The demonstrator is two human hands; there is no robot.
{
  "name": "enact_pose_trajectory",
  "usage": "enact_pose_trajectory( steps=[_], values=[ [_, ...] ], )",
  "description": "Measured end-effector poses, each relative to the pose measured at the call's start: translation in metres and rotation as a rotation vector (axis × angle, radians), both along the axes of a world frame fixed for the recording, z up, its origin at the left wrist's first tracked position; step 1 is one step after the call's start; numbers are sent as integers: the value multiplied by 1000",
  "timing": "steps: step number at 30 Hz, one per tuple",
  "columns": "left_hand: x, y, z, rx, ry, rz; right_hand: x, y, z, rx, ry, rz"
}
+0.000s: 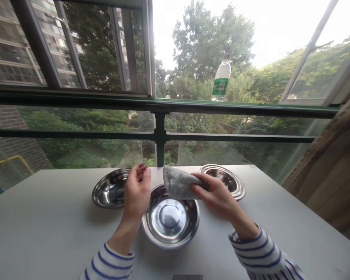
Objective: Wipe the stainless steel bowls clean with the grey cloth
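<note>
My right hand (217, 194) pinches a folded grey cloth (177, 183) between thumb and fingers, above the far rim of a shiny steel bowl (170, 229). The cloth's free end points left. My left hand (138, 188) is raised at the bowl's left side, fingers loosely curled and the thumb apart, with nothing visible in it. Behind that hand, partly covered by it, sits a second steel bowl (106, 192). Steel dishes (239, 188), seemingly stacked, stand at the right, partly hidden by my right hand.
All the bowls rest on a white table (67, 233). Beyond its far edge runs a dark green railing (105, 103) with glass panels. A clear plastic bottle (221, 79) with a green label stands on the ledge. A brown curtain (332, 175) hangs at the right.
</note>
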State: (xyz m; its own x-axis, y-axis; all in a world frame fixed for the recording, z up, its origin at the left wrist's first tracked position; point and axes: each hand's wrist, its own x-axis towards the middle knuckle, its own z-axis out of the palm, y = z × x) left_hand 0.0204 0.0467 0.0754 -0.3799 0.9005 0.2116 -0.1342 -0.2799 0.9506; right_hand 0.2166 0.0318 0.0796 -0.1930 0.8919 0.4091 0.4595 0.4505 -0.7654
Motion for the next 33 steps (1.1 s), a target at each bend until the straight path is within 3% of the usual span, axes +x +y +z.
enact_pose_trajectory(
  steps=[1, 4, 9, 11, 14, 18, 20, 22, 26, 29, 33],
  values=[
    [2, -4, 1, 83, 115, 19, -1, 0, -1, 6, -4, -22],
    [9, -14, 6, 81, 277, -209, -7, -3, -2, -8, 69, 41],
    [13, -19, 12, -102, 99, -698, -9, -11, 2, 6, 241, 171],
    [13, -19, 12, -97, 42, -755, -9, -13, 4, -45, 275, 198],
    [12, -18, 12, -82, 163, -679, -10, -13, 4, -103, 291, 211],
    [-4, -17, 11, -56, 410, -394, -8, -12, -1, -56, 290, 91],
    [-20, -17, 6, -78, 402, -240, -4, -12, -6, -8, 226, -10],
    [-38, -19, -4, -198, 341, -113, 0, -13, -12, 27, 98, -78],
    [-52, -32, -37, -499, 145, -165, -4, -8, -25, 127, -227, -94],
    [-44, -42, -57, -545, 78, -206, -19, -1, -30, 169, -509, -104],
    [-32, -46, -66, -570, -140, -348, -40, 10, -34, 144, -668, -120]
  ],
)
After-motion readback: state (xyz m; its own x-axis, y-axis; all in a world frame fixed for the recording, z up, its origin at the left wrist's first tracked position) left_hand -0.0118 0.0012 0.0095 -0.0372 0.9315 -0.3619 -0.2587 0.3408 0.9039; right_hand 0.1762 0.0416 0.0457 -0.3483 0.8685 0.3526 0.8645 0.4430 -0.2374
